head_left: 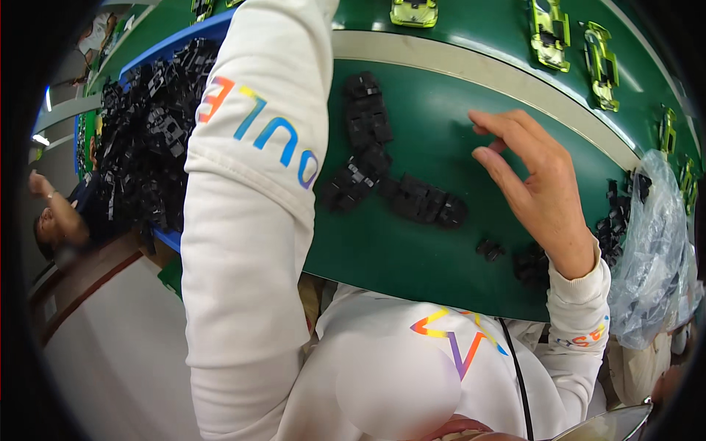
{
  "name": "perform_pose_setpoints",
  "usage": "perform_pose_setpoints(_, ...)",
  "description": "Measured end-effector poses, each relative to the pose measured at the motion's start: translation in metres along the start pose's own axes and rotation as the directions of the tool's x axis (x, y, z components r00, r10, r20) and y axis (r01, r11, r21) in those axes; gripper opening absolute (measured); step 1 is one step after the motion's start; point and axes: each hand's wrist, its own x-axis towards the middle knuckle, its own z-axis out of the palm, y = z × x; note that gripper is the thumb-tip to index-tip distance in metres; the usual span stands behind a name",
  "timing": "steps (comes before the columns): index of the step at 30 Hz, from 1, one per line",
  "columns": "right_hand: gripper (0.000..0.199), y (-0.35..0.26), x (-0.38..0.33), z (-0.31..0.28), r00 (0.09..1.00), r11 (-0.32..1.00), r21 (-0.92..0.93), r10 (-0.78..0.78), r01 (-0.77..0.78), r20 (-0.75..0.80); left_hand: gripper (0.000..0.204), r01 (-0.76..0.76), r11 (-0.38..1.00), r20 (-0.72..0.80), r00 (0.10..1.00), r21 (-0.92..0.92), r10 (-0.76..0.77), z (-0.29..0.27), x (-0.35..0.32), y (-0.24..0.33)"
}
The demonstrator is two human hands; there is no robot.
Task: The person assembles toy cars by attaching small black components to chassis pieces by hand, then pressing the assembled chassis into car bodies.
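My right hand (540, 173) hovers over the right part of the green table, thumb and fingers apart, with nothing between them. My left arm (254, 191) in its white sleeve reaches far forward, and the hand lies past the top edge of the picture. Between my arms lie black plastic toy-car chassis parts: a line of them (366, 114) running away from me, one tilted piece (351, 182) beside it, and another group (425, 202) slanting to the right. A small black part (489, 248) sits alone near the front edge.
A blue bin (169, 40) heaped with black parts (151, 140) stands at the left. More black pieces (531, 263) and a clear plastic bag (654, 250) are at the right. Beyond a pale rail (456, 62), yellow-green toy car bodies (548, 33) rest on a green surface. Another person (62, 217) is at far left.
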Motion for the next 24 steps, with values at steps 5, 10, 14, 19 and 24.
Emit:
perform_pose_setpoints(5,0.034,-0.012,0.033,0.042,0.995,0.982,-0.160,-0.104,0.102,-0.007,0.037,-0.305,0.937,-0.769,0.555,0.167,0.318,0.091,-0.053,-0.022)
perform_pose_setpoints(10,0.042,-0.037,0.052,0.091,0.978,0.948,-0.268,-0.198,0.174,-0.067,0.058,-0.453,0.794,-0.582,0.541,0.406,0.607,0.083,-0.135,-0.037)
perform_pose_setpoints(14,0.036,-0.020,0.058,0.090,0.980,0.891,-0.439,-0.177,0.118,-0.096,0.073,-0.472,0.830,-0.476,0.680,0.297,0.557,0.129,-0.148,-0.050)
perform_pose_setpoints(19,0.048,0.005,0.030,0.038,0.984,0.837,-0.540,-0.157,0.088,-0.084,0.078,-0.377,0.901,-0.661,0.623,0.214,0.418,0.142,-0.126,-0.053)
perform_pose_setpoints(24,0.059,0.021,-0.012,0.009,0.977,0.852,-0.519,-0.164,0.071,-0.135,0.052,-0.318,0.918,-0.711,0.588,0.235,0.386,0.143,-0.192,-0.034)
